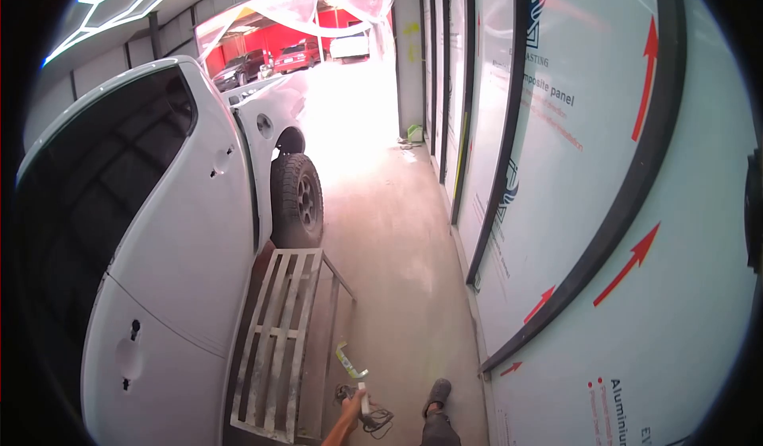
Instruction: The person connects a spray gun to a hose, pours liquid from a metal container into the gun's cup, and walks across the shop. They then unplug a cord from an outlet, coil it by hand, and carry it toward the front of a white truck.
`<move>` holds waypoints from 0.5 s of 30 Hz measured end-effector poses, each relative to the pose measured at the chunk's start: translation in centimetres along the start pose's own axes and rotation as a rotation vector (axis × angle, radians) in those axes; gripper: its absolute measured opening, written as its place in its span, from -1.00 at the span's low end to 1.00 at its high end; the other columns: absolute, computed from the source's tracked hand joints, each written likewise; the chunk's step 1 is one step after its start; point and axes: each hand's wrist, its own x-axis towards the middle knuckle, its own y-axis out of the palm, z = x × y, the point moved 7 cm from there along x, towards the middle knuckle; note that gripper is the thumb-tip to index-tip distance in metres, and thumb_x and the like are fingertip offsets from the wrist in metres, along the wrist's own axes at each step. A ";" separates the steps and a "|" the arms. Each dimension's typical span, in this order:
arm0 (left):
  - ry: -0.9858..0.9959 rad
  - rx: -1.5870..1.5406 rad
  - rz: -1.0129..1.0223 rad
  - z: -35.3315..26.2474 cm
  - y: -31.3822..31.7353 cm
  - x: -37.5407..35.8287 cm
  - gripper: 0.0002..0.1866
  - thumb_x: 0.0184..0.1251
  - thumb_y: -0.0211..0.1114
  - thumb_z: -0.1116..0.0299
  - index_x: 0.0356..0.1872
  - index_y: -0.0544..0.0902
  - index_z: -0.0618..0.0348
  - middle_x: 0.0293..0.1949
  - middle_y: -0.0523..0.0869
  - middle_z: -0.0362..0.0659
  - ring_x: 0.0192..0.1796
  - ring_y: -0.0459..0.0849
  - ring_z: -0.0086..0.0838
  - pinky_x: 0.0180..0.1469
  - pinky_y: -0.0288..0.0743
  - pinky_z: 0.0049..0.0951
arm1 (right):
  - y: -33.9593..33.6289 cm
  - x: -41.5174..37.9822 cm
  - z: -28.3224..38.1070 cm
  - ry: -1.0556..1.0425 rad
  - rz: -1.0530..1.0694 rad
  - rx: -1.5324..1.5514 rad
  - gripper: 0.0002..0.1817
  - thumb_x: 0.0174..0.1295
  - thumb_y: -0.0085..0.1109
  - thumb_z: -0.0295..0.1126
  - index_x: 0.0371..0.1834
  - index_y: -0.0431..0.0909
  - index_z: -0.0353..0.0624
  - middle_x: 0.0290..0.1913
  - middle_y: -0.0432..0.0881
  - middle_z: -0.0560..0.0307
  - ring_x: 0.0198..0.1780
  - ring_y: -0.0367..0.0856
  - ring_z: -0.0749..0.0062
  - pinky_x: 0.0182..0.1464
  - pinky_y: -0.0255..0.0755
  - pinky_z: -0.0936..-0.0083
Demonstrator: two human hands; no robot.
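My left hand point(350, 408) is low in the view, closed around a small white elongated thing point(364, 398) that stands upright in it; its exact kind is too small to make out. A dark cord point(377, 422) hangs in loops beside and below the hand. Just beyond lies a bent yellow-green and white strip point(350, 362) on the floor. To the left of the hand stands a slatted metal bench point(274, 333). My right hand is out of view.
A white pickup truck point(171, 231) with door handles removed stands along the left, its rear wheel point(299, 199) exposed. Film-covered panels point(572, 128) line the right wall. My shoe point(438, 394) is on the concrete floor point(397, 287). Parked cars point(296, 56) show beyond the bright doorway.
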 end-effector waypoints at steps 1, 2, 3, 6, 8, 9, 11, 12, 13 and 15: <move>0.005 -0.005 -0.029 -1.0 0.1 1.7 -0.60 0.34 0.18 0.08 -0.19 0.58 0.30 -0.44 0.71 -0.02 -0.48 0.66 -0.39 -0.46 0.53 -0.45 | 0.5 1.9 2.0 -0.006 0.021 -0.021 -0.72 0.12 0.21 -0.21 -0.32 0.72 -0.21 -0.34 0.73 -0.08 -0.27 0.72 0.04 -0.12 0.59 0.23; -0.030 -0.036 -0.078 -2.0 0.3 3.2 -0.64 0.32 0.21 0.15 -0.18 0.61 0.31 -0.46 0.73 -0.02 -0.46 0.68 -0.40 -0.44 0.50 -0.43 | 0.8 3.8 4.0 -0.015 0.039 -0.043 -0.72 0.11 0.21 -0.21 -0.32 0.72 -0.21 -0.34 0.73 -0.08 -0.27 0.72 0.04 -0.12 0.59 0.23; -0.036 -0.011 -0.121 -2.3 0.1 4.3 -0.64 0.31 0.22 0.15 -0.20 0.61 0.32 -0.45 0.73 -0.02 -0.47 0.68 -0.40 -0.43 0.51 -0.43 | 1.4 5.1 5.4 -0.022 0.062 -0.061 -0.72 0.11 0.22 -0.21 -0.32 0.72 -0.21 -0.34 0.73 -0.08 -0.27 0.72 0.04 -0.12 0.59 0.23; -0.075 0.097 -0.211 -5.2 0.2 8.7 -0.62 0.29 0.25 0.14 -0.24 0.63 0.37 -0.46 0.73 0.00 -0.48 0.69 -0.37 -0.43 0.52 -0.40 | 2.0 10.4 10.5 -0.060 0.119 -0.129 -0.71 0.10 0.23 -0.20 -0.33 0.72 -0.21 -0.34 0.73 -0.08 -0.27 0.72 0.04 -0.10 0.59 0.24; -0.061 0.041 -0.278 -7.4 0.9 11.7 -0.59 0.26 0.28 0.16 -0.22 0.62 0.44 -0.49 0.72 0.03 -0.49 0.72 -0.31 -0.47 0.53 -0.35 | 1.7 14.7 15.3 -0.102 0.147 -0.161 -0.71 0.10 0.24 -0.19 -0.33 0.73 -0.21 -0.35 0.73 -0.08 -0.26 0.72 0.04 -0.09 0.58 0.24; -0.101 0.063 -0.310 -8.3 1.2 13.1 -0.58 0.25 0.28 0.16 -0.21 0.62 0.46 -0.48 0.72 0.04 -0.48 0.73 -0.31 -0.46 0.54 -0.34 | 1.6 17.1 18.2 -0.132 0.159 -0.172 -0.71 0.09 0.25 -0.19 -0.33 0.73 -0.21 -0.35 0.73 -0.08 -0.26 0.72 0.04 -0.09 0.58 0.25; -0.115 0.089 -0.356 -11.7 1.9 16.7 -0.56 0.25 0.28 0.16 -0.19 0.61 0.49 -0.47 0.72 0.06 -0.46 0.75 -0.29 -0.45 0.55 -0.34 | 1.4 21.9 25.0 -0.203 0.171 -0.178 -0.71 0.09 0.26 -0.18 -0.33 0.73 -0.20 -0.35 0.73 -0.08 -0.26 0.72 0.03 -0.08 0.58 0.25; -0.109 0.086 -0.371 -12.9 2.6 17.9 -0.54 0.25 0.28 0.16 -0.17 0.60 0.50 -0.47 0.72 0.08 -0.46 0.75 -0.28 -0.45 0.56 -0.34 | 1.2 24.7 28.4 -0.251 0.164 -0.182 -0.70 0.09 0.27 -0.18 -0.33 0.73 -0.20 -0.35 0.73 -0.08 -0.26 0.72 0.03 -0.08 0.58 0.25; -0.106 0.078 -0.384 -13.9 3.3 19.2 -0.53 0.25 0.28 0.16 -0.15 0.60 0.51 -0.48 0.72 0.09 -0.46 0.75 -0.26 -0.44 0.56 -0.34 | 1.0 27.7 32.0 -0.306 0.149 -0.182 -0.70 0.08 0.27 -0.17 -0.34 0.73 -0.20 -0.35 0.73 -0.08 -0.26 0.72 0.03 -0.07 0.58 0.25; -0.146 0.091 -0.385 -15.8 5.3 21.9 -0.51 0.25 0.28 0.15 -0.12 0.58 0.53 -0.49 0.73 0.09 -0.47 0.75 -0.25 -0.43 0.56 -0.34 | 0.0 32.9 41.5 -0.394 0.115 -0.116 -0.70 0.05 0.31 -0.15 -0.38 0.73 -0.20 -0.37 0.73 -0.09 -0.24 0.71 0.03 -0.05 0.56 0.25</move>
